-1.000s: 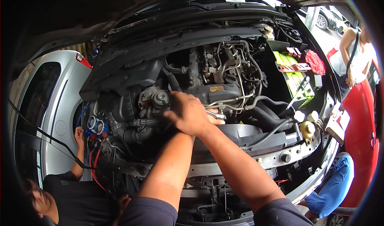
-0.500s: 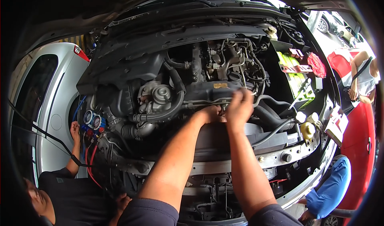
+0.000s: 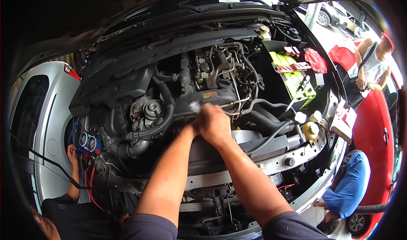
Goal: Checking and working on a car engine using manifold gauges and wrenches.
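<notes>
Over the front of the engine (image 3: 203, 100), my right hand (image 3: 215, 124) is closed like a fist, somewhat blurred. At its upper left a short shiny metal piece (image 3: 195, 107) sticks out; its kind is too smeared to make out. Just below and left, my left hand (image 3: 193, 129) reaches down between the engine and the radiator cover (image 3: 203, 155). Its fingers are hidden behind the right hand and the engine parts. Left of both hands lies a round metal turbo housing (image 3: 152, 109), and to the right run thick black hoses (image 3: 267, 120).
At left, a co-worker's hand (image 3: 72, 153) is by a gauge set (image 3: 88, 142) with red hoses. A bright green battery (image 3: 292, 76) with a screwdriver (image 3: 299, 91) and red cloth (image 3: 316, 61) sits at right. People stand beside a red car (image 3: 373, 142); a silver car (image 3: 55, 125) is at left.
The view has shifted, so the engine appears farther left. My right hand has moved left across the left hand, and a shiny metal piece now shows beside it.
</notes>
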The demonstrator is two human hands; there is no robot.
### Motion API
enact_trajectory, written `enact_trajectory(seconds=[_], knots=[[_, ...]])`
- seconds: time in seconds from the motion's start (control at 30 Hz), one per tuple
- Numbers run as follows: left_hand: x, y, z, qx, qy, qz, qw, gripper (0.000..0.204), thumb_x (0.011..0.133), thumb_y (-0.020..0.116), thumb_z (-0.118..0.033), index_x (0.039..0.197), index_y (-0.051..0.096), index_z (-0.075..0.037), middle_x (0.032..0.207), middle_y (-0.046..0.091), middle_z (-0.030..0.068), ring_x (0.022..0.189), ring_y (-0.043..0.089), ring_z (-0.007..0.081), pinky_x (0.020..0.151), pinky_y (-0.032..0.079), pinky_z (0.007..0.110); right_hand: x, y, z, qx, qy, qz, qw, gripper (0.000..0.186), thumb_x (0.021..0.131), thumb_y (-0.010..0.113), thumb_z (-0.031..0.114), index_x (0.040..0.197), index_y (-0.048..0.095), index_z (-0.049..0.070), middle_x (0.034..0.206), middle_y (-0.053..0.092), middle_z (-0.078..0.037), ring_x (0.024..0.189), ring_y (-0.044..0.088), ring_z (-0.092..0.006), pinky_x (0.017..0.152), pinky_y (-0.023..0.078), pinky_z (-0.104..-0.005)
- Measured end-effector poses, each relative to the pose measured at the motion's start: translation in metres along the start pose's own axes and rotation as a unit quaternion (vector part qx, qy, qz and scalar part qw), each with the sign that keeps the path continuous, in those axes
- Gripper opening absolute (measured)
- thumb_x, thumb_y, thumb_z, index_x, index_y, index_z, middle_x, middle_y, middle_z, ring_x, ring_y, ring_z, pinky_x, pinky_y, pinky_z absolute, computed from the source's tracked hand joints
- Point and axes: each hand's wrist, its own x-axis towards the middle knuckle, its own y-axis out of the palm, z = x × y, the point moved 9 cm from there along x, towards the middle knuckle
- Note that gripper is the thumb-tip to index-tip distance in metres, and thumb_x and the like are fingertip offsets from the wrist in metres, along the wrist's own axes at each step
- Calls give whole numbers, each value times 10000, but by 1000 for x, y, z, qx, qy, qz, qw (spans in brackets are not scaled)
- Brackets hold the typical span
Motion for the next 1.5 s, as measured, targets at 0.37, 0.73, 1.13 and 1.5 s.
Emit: enact_trajectory(seconds=[0.37, 0.73, 1.13, 1.5], knots=[[-6, 12, -15, 213, -53, 98, 971, 302, 835, 624, -229, 1071, 662, -44, 1122, 660, 142, 1045, 592, 228, 933, 429, 362, -16, -37, -32, 76, 175, -254, 948, 131, 880, 593, 150, 875, 535, 33, 760, 634, -206, 751, 617, -433, 647, 475, -483], [-44, -1, -47, 49, -65, 147, 986, 230, 800, 648, -172, 987, 655, -38, 1008, 629, 55, 956, 546, 148, 849, 440, 329, -18, -34, 9, 68, 28, -36, 997, 174, 787, 654, 79, 878, 508, 46, 804, 627, -195, 801, 597, -436, 674, 460, -502], [-84, -16, -155, -139, 111, -186, 966, 180, 955, 509, -129, 1097, 482, -22, 1066, 634, 163, 944, 622, 179, 864, 503, 317, -100, -88, 44, 246, 61, -29, 967, 490, 765, 641, -64, 1219, 552, 96, 1134, 485, -136, 881, 589, -219, 754, 494, -322], [-211, 114, -276, 94, 330, -197, 918, 242, 870, 603, -133, 1053, 501, -13, 1106, 611, 203, 908, 623, 261, 761, 518, 344, -206, -94, 33, 728, 306, 68, 610, 422, 933, 493, 478, 970, 529, 59, 737, 566, -58, 644, 531, -160, 551, 414, -264]])
